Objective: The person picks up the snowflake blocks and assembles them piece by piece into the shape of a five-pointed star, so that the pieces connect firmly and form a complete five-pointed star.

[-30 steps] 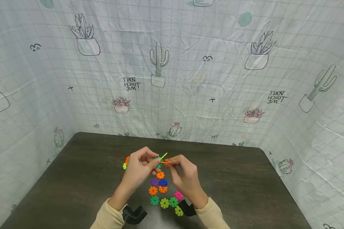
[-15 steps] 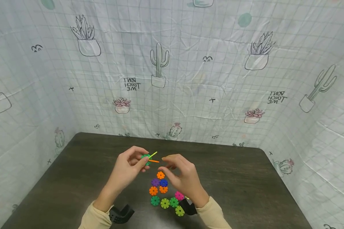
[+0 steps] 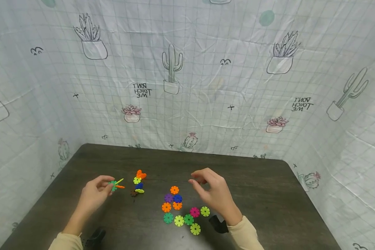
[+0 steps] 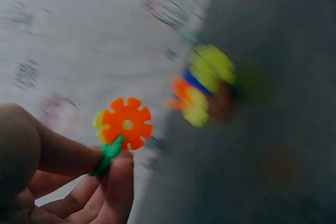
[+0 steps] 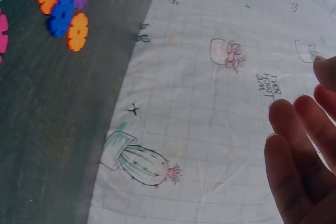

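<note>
My left hand (image 3: 96, 191) pinches a green notched disc (image 4: 108, 156) between thumb and fingers at the left of the table. Fitted into that disc are an orange notched disc (image 4: 127, 123) and a yellow one (image 3: 120, 181), standing out at angles. To the right of this hand lies a joined cluster of discs, with an orange piece (image 3: 140, 174), a yellow one (image 3: 137, 180), a blue one (image 3: 139, 186) and a brown one (image 3: 133, 193). My right hand (image 3: 213, 189) holds nothing, its fingers loosely bent above the table right of the loose discs.
Loose notched discs lie mid-table, among them a purple one (image 3: 168, 198), a blue one (image 3: 177, 198), a pink one (image 3: 194, 212) and several green and yellow ones. A patterned cloth (image 3: 200, 86) encloses the dark table (image 3: 253, 194) at the back and sides.
The right hand has let go of the orange disc and moved slightly right. My left hand has carried the joined green, orange and yellow discs left, uncovering the cluster on the table.
</note>
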`<state>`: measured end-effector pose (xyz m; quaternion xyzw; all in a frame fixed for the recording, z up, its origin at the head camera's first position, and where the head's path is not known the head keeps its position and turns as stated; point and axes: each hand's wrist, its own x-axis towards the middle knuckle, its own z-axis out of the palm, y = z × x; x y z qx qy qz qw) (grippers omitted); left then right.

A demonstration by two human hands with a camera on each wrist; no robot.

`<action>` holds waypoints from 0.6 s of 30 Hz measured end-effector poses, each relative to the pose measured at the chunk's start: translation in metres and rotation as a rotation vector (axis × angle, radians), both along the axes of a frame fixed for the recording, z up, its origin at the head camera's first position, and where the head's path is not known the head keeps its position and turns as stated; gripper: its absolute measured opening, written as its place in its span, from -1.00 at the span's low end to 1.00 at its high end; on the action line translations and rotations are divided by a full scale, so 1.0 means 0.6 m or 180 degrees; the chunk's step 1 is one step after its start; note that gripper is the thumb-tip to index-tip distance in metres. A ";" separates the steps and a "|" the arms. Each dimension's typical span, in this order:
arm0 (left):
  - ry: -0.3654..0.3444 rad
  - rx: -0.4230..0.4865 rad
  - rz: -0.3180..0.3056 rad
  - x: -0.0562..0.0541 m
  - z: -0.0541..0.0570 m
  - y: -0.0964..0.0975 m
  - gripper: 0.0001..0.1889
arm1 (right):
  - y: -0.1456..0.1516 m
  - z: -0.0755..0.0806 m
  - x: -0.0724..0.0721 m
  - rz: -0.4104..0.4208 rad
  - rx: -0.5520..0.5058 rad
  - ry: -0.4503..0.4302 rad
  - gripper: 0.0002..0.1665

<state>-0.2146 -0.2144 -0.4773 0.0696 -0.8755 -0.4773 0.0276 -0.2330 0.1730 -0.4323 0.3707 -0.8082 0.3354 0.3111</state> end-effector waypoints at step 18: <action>0.0926 -0.1548 -0.0042 -0.010 -0.038 0.045 -0.63 | -0.016 -0.020 0.000 -0.0053 0.0390 -0.0392 -0.83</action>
